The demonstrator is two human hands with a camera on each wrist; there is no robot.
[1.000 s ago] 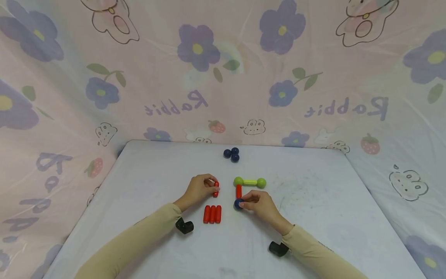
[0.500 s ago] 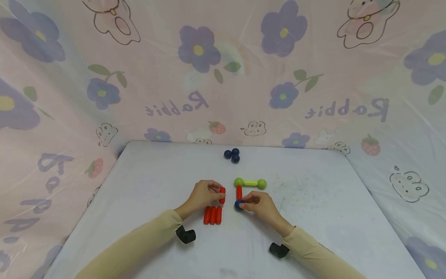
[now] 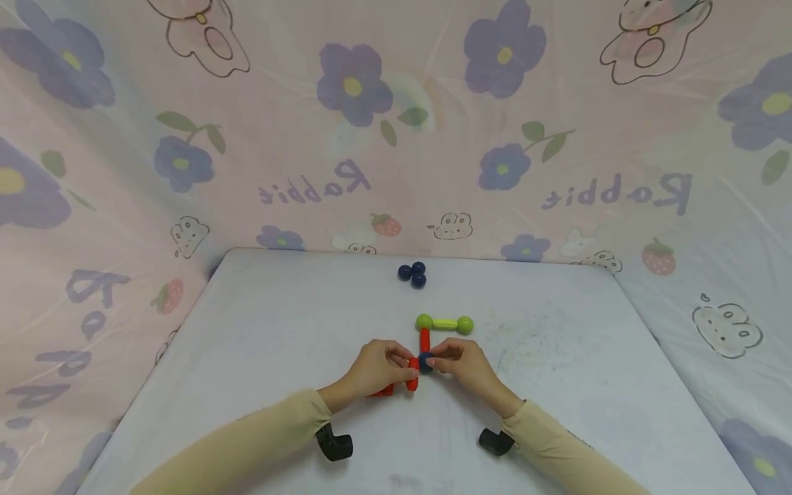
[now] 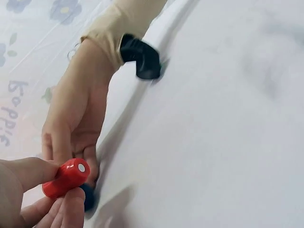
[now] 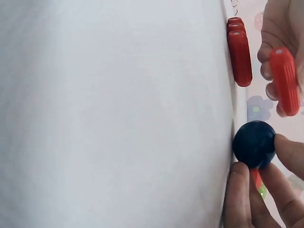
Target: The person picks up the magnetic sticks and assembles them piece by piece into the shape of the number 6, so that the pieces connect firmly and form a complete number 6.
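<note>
A loose red rod (image 3: 412,375) is pinched between the thumb and fingers of my left hand (image 3: 379,368); a pale disc shows on its end in the left wrist view. My right hand (image 3: 464,364) holds a dark blue ball (image 5: 254,144) by thumb and fingertips, at the near end of another red rod (image 3: 425,339). That rod runs up to a green ball (image 3: 423,322), from which a yellow-green rod (image 3: 444,324) leads right to a second green ball (image 3: 465,325). The held red rod is close beside the blue ball.
Several red rods (image 5: 240,59) lie side by side on the white table (image 3: 278,295), mostly hidden by my left hand in the head view. Three dark blue balls (image 3: 418,280) sit together toward the back. A patterned cloth (image 3: 396,172) hangs behind the table.
My left hand has moved right and toward me with its red rod, up to the blue ball, now covering most of the lying rods. My right hand has stayed on the ball.
</note>
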